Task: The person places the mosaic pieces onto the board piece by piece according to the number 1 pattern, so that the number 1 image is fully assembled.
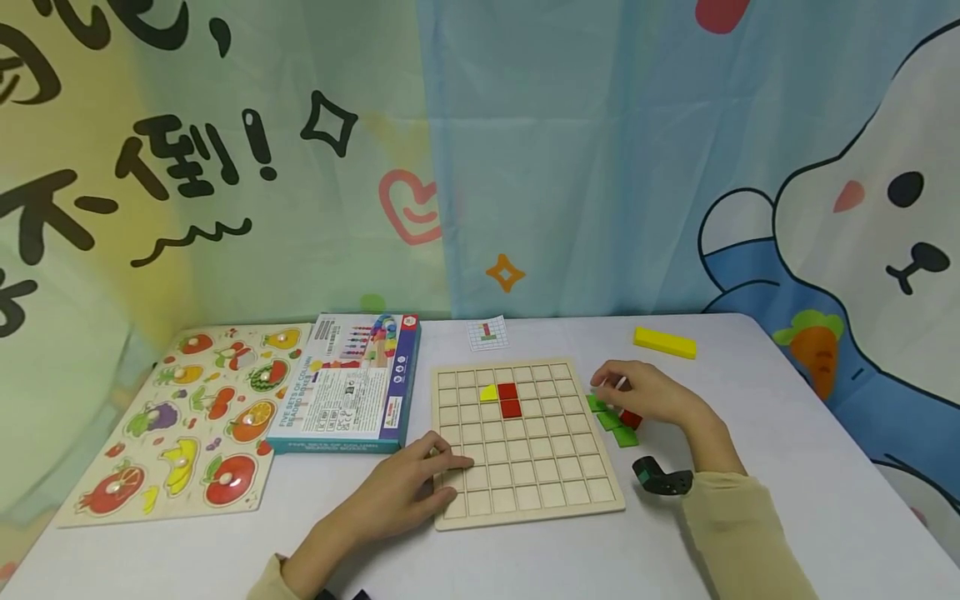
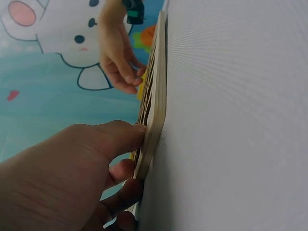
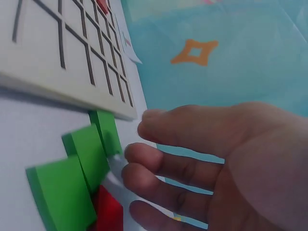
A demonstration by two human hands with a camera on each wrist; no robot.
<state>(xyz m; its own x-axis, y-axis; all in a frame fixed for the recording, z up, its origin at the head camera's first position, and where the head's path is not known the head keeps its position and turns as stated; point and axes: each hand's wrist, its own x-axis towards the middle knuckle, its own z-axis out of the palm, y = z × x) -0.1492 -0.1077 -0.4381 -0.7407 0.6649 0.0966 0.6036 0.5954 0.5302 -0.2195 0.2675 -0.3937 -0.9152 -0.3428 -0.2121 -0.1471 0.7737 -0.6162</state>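
A square wooden grid board (image 1: 531, 471) lies on the white table. One yellow tile (image 1: 489, 392) and two red tiles (image 1: 511, 408) sit in its upper cells. My left hand (image 1: 408, 483) rests at the board's left edge, index finger extended over the surface and thumb near the front corner. Beside the board's right edge, several green tiles (image 1: 626, 437) lie in an overlapping row, with a red tile (image 3: 109, 211) next to them. My right hand (image 3: 192, 173) hovers just by these tiles, its thumb and fingers apart and nothing between them.
Behind the board lies a small card (image 1: 487, 332) with a printed grid pattern. A yellow bar (image 1: 665, 342) is at the back right. To the left are a cardboard game box (image 1: 337, 400) and a fruit puzzle board (image 1: 243, 446). A printed curtain (image 1: 525, 167) hangs behind the table.
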